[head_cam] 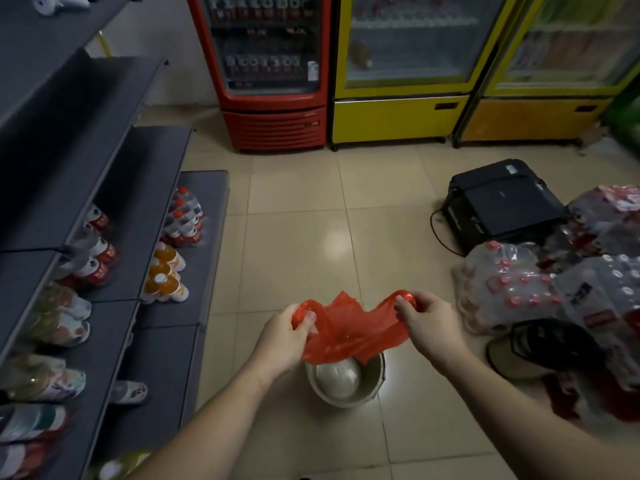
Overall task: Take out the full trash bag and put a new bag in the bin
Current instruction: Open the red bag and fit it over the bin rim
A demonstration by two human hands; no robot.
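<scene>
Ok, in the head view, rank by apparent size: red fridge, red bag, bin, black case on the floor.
1. red fridge, clearly largest, though cut off at the top.
2. black case.
3. red bag and bin: unsure, since the bag hides part of the bin and both sit nearest the camera.

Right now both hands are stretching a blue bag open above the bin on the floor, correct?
Not quite: the bag is red, not blue. The head view shows the left hand and right hand stretching it open above the bin on the floor.
</scene>
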